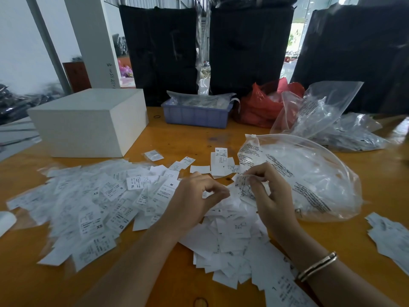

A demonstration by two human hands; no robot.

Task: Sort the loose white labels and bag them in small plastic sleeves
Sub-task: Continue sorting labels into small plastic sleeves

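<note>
Sorting step: picking labels off the pile
Your right hand (269, 191) pinches a label (242, 180); left hand (197, 196) curled, pinching label paper, contents unclear. Loose labels (88, 207) at 9 o'clock on table (188, 142). Next: probably read size, stack accordingly

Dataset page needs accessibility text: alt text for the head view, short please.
A person's left hand and right hand pinch a small plastic sleeve above a heap of loose white labels on an orange table. A large clear bag lies to the right; a white box and blue bin sit behind.
</note>
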